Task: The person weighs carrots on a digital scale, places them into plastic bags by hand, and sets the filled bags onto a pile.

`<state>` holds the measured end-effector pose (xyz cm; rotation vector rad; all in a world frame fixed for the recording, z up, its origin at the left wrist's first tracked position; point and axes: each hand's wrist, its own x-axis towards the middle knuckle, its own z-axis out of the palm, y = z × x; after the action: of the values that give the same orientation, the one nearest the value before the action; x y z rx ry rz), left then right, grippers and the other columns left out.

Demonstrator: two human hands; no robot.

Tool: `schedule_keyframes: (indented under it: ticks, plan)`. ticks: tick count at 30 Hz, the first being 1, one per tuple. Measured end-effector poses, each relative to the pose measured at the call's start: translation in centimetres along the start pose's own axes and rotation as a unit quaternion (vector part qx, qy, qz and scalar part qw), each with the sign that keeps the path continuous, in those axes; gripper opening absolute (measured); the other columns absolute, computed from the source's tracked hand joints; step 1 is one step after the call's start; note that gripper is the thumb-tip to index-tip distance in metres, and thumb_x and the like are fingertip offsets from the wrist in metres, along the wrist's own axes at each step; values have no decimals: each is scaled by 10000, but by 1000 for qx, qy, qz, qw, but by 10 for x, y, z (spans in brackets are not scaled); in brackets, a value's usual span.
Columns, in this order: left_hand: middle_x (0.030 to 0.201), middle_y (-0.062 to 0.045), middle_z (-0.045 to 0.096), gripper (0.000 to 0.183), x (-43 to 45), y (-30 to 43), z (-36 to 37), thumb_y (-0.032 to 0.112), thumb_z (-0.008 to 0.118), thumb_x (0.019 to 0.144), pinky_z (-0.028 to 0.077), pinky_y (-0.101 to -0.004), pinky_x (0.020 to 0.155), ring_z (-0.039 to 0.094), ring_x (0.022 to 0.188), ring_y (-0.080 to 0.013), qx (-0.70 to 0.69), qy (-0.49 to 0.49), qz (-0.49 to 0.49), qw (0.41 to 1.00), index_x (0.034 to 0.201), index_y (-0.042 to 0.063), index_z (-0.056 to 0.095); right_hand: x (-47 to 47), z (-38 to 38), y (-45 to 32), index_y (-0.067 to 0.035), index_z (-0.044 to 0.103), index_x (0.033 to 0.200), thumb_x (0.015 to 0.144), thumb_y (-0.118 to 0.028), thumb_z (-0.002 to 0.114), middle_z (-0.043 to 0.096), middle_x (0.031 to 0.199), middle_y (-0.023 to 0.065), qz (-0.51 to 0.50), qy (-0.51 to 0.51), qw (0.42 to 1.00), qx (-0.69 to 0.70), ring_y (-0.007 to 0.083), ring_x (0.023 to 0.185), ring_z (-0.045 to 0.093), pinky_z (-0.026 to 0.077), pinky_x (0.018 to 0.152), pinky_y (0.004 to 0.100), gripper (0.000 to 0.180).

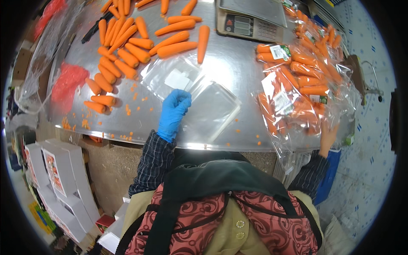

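My left hand (175, 110), in a blue glove, is closed over the near edge of a clear plastic bag (156, 78) with a white label (177, 79). Whether its fingers pinch the bag is hard to tell. Just right of it lies a stack of clear bags (212, 111). My right hand (328, 135), which looks bare, is at the near right edge of a pile of bagged carrots (306, 83); clear film partly covers its fingers, so its grasp is unclear. Loose carrots (127, 57) lie beyond and left of my left hand. One carrot (203, 44) points towards the bag stack.
A digital scale (251, 25) stands at the far side of the steel table (140, 121). A dark-handled tool (95, 28) and crumpled red plastic (68, 84) lie at the left. Carrot scraps (128, 110) dot the surface. White cartons (60, 172) are stacked at lower left.
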<state>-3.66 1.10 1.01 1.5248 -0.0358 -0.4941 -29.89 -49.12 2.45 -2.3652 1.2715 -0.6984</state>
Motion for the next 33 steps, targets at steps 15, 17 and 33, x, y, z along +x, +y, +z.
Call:
schedule_keyframes:
  ticks: [15,17,33]
  plan:
    - [1017,-125,574,472,59,-101,-31,89,708,777,478,-324,591,559,834,-200,-241,243,-191,920,1173,-63,503,-30,-46,-192,-20,567,1210,888,-94,562,437,645,-77,-165,-64,952,248,-5,525,351,245,454,170,330]
    - [914,-106,613,288,74,-102,-16,83,688,798,487,-338,616,593,763,-211,-322,267,-147,896,1038,-38,582,-30,-30,-207,-24,575,1200,892,-106,560,437,648,-76,-181,-84,938,283,-3,523,349,243,456,169,319]
    - [974,-126,611,367,13,-64,-39,203,693,782,481,-332,780,576,882,-185,-45,258,124,957,1031,-48,594,7,61,-435,-33,628,1058,856,-66,632,550,719,-44,-492,-101,730,463,0,553,432,302,454,153,205]
